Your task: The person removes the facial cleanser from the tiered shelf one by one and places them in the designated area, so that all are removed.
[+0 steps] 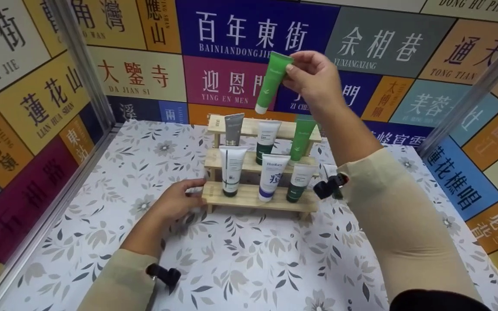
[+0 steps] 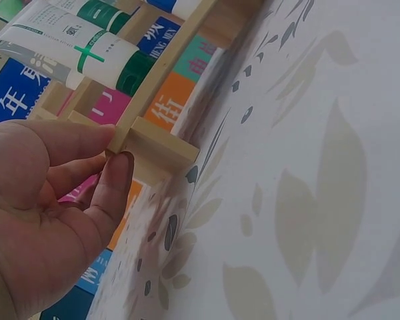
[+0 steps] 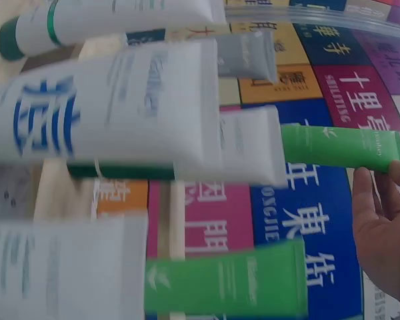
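Observation:
My right hand (image 1: 316,80) pinches a green squeeze tube (image 1: 270,84) by its flat crimped end. The tube hangs tilted, white cap down, above the back of a wooden tiered rack (image 1: 241,200). With thumb and fingers, my left hand (image 2: 60,207) grips the left end of the rack's lowest tier. On that tier stand a white tube with a green cross (image 1: 232,168), a white-and-blue tube (image 1: 274,172) and a white-and-dark-green tube (image 1: 301,179). Behind them on the middle tier are a grey tube (image 1: 234,128), another white-and-dark-green tube (image 1: 268,134) and a second green tube (image 1: 302,136).
Partly hidden behind my right wrist, another tube (image 1: 330,171) is right of the rack. A floral-patterned cloth (image 1: 249,259) covers the table. Panels with colourful lettering (image 1: 257,26) rise behind and at both sides, with metal posts (image 1: 87,65) at the corners.

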Motion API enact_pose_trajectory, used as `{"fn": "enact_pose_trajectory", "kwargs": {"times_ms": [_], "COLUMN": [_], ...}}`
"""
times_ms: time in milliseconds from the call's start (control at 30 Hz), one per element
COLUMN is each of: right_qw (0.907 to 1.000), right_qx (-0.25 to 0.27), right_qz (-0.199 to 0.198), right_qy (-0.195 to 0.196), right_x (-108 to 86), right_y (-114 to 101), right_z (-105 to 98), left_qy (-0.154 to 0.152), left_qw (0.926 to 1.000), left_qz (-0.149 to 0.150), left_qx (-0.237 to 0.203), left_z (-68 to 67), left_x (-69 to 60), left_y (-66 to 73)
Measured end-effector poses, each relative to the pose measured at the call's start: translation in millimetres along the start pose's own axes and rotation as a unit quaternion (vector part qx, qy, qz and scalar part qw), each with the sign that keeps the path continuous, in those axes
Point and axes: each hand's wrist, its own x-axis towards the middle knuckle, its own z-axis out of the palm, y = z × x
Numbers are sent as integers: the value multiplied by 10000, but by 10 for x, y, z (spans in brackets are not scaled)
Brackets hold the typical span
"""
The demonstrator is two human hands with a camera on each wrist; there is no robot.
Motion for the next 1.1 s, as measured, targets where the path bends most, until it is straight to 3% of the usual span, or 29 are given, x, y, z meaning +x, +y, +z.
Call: {"fn": "enact_pose_trajectory", "kwargs": {"times_ms": [200,667,800,1100], "right_qw": [9995,9947,9944,9906], "right_qx": [75,517,555,63], "right_qz": [-118,-427,-126,651], "right_qy": [290,782,888,1205], "right_x": [-101,-409,-498,-707], "right_y": [-70,33,192,694], "right_z": [-501,-1502,-1774,-2367], "left_qy": [84,51,17,51], "left_qw": [9999,9998,10000,9999], "left_qz": [-109,21,-22,-24], "left_qx": [56,174,63,125], "left_z": [-5,-10,-25,-3], "left_x": [4,6,19,6], "left_y": [3,-3,-13,-8]}}
